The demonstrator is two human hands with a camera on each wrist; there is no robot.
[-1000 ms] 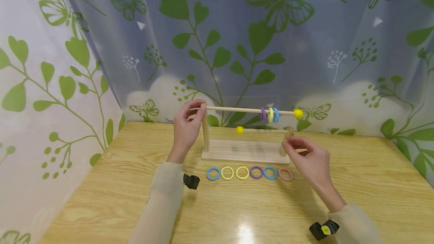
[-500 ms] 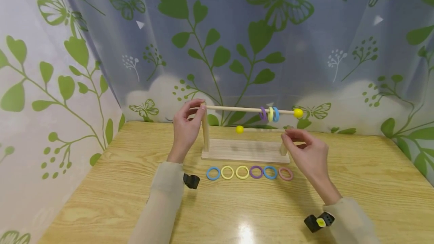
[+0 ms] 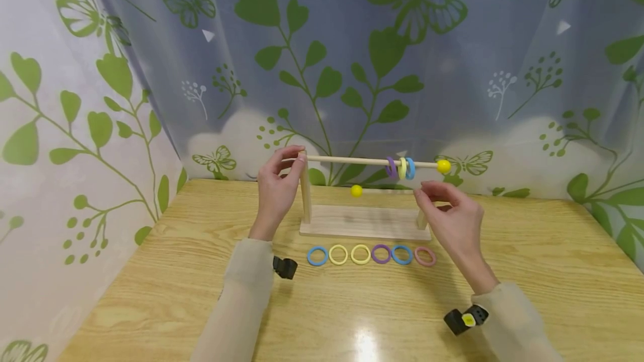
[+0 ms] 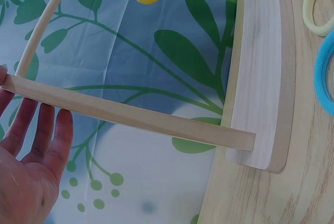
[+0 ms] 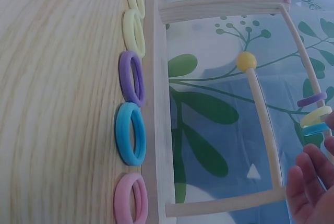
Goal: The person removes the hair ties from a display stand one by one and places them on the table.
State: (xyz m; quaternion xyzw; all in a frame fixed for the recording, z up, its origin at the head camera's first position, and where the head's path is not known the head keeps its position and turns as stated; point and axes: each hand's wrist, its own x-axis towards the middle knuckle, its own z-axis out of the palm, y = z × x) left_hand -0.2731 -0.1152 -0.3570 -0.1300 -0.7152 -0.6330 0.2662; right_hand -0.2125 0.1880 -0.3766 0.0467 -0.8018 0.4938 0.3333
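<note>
A wooden stand has a flat base (image 3: 364,222), a tall left post (image 3: 306,194) and a short right post (image 3: 421,219). My left hand (image 3: 279,186) grips the tall post's top, thumb on one side and fingers behind it. From there the upper rod (image 3: 347,160) runs right to a yellow ball (image 3: 443,166), carrying a purple ring (image 3: 391,167), a pale yellow ring (image 3: 402,168) and a blue ring (image 3: 410,168). My right hand (image 3: 455,217) is beside the short post's top, thumb and fingers parted in the right wrist view. The lower rod (image 5: 265,125) ends in another yellow ball (image 5: 246,61).
In front of the base, a row of loose rings lies on the wooden table (image 3: 201,295): blue (image 3: 308,256), pale yellow, purple (image 3: 373,254), blue and pink (image 3: 416,256). Behind the table hangs a leaf-patterned curtain (image 3: 322,27).
My right hand has risen along the short post and shifted slightly left, to the height of the lower rod. My left hand has stayed on the tall post.
</note>
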